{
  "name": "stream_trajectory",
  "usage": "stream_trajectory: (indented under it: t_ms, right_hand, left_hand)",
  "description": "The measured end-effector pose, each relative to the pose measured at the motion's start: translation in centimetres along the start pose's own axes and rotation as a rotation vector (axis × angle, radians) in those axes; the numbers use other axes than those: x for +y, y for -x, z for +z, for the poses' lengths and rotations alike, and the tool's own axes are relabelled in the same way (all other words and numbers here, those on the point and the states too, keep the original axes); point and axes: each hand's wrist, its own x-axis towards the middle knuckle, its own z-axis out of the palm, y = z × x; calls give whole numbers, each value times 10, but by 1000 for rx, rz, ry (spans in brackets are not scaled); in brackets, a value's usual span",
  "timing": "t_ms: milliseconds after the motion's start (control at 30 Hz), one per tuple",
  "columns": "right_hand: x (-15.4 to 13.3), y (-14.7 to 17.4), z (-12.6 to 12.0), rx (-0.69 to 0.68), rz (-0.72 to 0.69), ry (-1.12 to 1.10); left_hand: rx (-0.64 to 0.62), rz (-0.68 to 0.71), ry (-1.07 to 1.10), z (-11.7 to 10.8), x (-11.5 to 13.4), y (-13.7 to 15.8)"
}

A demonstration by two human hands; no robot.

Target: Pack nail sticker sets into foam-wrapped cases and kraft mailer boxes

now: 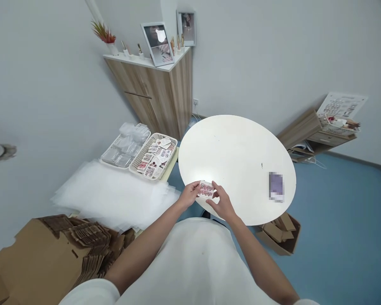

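Card [206, 190] between left hand [189, 194] and right hand [223, 204]; both touching.

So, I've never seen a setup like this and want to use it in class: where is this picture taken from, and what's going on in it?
There is no machine here, just a person's bare hands. The camera is worn on the head, looking forward and down, so the arms reach in from below. The left hand holds a small card with rows of pinkish pieces; the right hand is at its right side. On the round white table lies a blurred purple thing. A basket of cards stands to the left.
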Motion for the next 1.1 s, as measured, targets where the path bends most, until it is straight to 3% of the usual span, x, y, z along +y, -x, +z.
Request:
stream_trajectory:
  t_ms: [167, 400, 533, 700, 900, 1100]
  right_hand:
    - [22, -2, -10, 92, 173, -92]
    - [44, 4, -26, 74, 355, -92]
    - [51, 4, -36, -5, 325, -95]
    - [60, -5, -50, -143, 172, -134]
    - [66, -19, -52, -234, 209, -200]
    - [64, -34, -33, -269, 273, -365]
  left_hand:
    - [143, -52, -49, 17, 2, -12]
    - [159, 30, -149, 38, -10, -21]
    - [117, 86, -363, 43, -4, -23]
    - [-88, 107, -639, 36, 8, -30]
    - [-68, 126, -692, 28, -4, -38]
    - [-126, 143, -676, 9, -11, -48]
